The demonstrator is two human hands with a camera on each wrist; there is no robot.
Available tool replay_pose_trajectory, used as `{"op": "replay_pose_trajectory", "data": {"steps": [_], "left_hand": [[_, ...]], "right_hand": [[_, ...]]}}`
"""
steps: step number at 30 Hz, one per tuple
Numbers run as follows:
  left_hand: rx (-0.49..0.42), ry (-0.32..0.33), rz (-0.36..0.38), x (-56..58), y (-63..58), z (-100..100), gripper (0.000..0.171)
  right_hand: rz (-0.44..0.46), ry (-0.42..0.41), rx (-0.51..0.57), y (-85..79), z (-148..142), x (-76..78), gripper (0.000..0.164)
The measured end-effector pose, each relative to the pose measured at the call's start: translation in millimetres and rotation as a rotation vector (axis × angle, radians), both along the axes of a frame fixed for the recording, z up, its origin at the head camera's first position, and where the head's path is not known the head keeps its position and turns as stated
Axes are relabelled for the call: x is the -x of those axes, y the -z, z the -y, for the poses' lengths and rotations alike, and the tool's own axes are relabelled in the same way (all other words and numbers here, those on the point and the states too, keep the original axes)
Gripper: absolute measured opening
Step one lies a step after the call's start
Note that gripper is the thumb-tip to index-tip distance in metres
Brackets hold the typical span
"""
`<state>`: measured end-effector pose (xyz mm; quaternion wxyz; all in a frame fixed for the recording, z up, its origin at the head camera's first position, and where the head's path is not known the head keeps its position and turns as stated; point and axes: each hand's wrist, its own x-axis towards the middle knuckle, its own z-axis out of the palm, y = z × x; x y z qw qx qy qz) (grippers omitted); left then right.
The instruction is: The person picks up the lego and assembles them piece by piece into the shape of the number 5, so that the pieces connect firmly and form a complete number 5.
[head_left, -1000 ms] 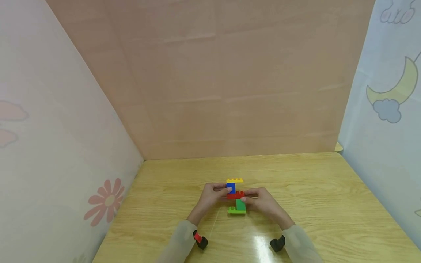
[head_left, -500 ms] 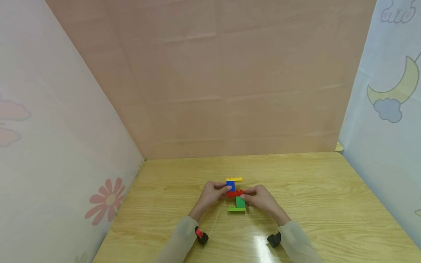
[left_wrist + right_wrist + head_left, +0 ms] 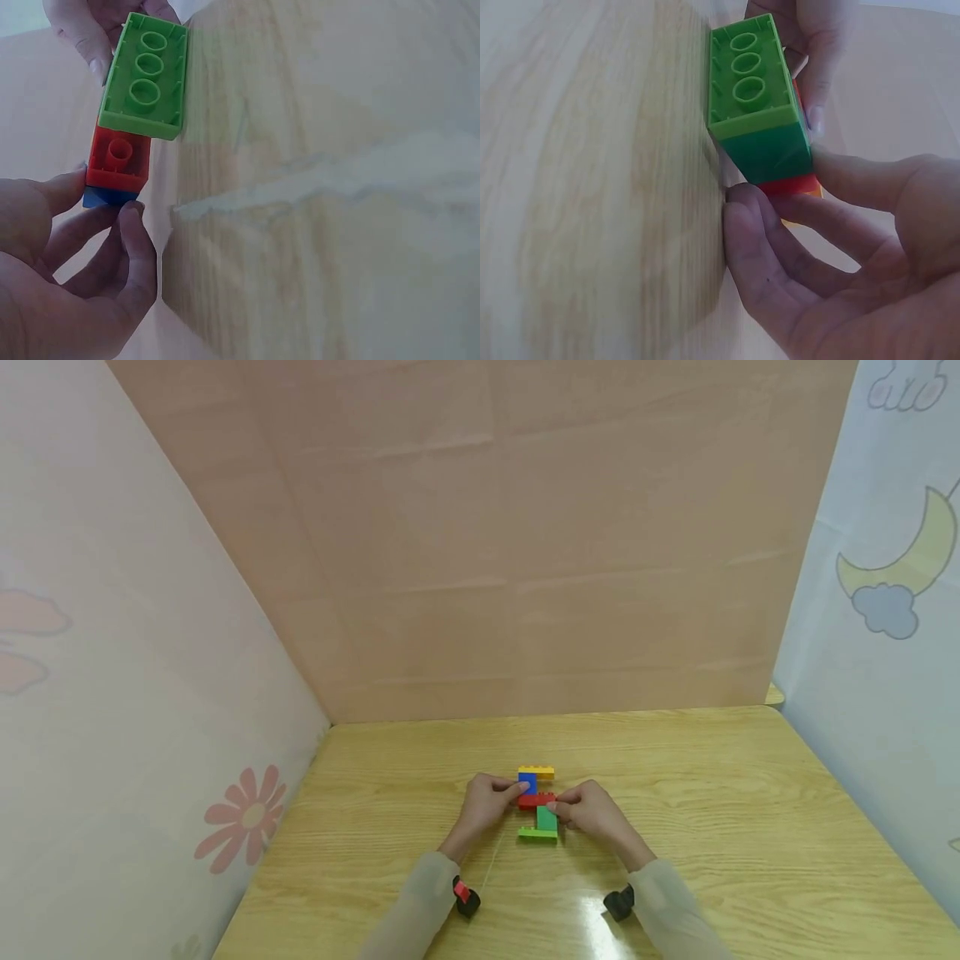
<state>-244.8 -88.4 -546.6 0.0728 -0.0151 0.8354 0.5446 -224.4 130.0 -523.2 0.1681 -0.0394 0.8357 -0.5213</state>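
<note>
Several toy building blocks are joined in a zigzag stack. In the head view a flat yellow block [image 3: 536,772] is at the far end, then a blue block [image 3: 527,784], a red block [image 3: 533,802], a green block [image 3: 547,818] and a flat light-green block [image 3: 537,833] nearest me. My left hand [image 3: 484,800] pinches the blue block between thumb and fingers. My right hand [image 3: 596,812] pinches the green block where it meets the red one. Both wrist views show the light-green block's hollow underside [image 3: 147,75] with its round tubes.
A wood-grain table [image 3: 390,793] lies beneath the hands. Behind it stands a brown paper-like backdrop [image 3: 495,568]. Pale printed panels with a flower [image 3: 251,816] and a moon [image 3: 926,547] rise at left and right. Black wrist mounts [image 3: 468,903] sit on both forearms.
The near, light-green end of the stack has shifted slightly away from me, and the stack has tilted a little. Both wrists have moved slightly inward; both hands keep their hold.
</note>
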Motion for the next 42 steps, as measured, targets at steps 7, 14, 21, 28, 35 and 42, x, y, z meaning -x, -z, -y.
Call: {"op": "replay_pose_trajectory", "data": {"steps": [7, 14, 21, 28, 35, 42], "left_hand": [[0.039, 0.025, -0.018, 1.8, -0.9, 1, 0.029], [0.115, 0.025, -0.035, 1.4, 2.3, -1, 0.026], [0.125, 0.034, -0.025, 3.5, 1.2, -1, 0.027], [0.117, 0.01, 0.001, 2.2, -1.2, 2, 0.029], [0.123, -0.007, -0.024, 3.8, -9.8, 20, 0.032], [0.2, 0.017, -0.156, 13.3, -28.9, 54, 0.028]], "right_hand": [[-0.029, 0.013, -0.032, 2.7, 1, 1.8, 0.016], [-0.029, 0.032, -0.055, 0.4, 3, -0.8, 0.015], [-0.014, 0.04, -0.044, -1.1, 3, 0.0, 0.015], [0.013, 0.021, -0.018, -2.8, 2, 0.8, 0.02], [-0.036, 0.03, -0.046, -12.5, -9, 2.9, 0.034], [-0.075, 0.068, -0.146, -24.7, -26, 14.7, 0.083]]}}
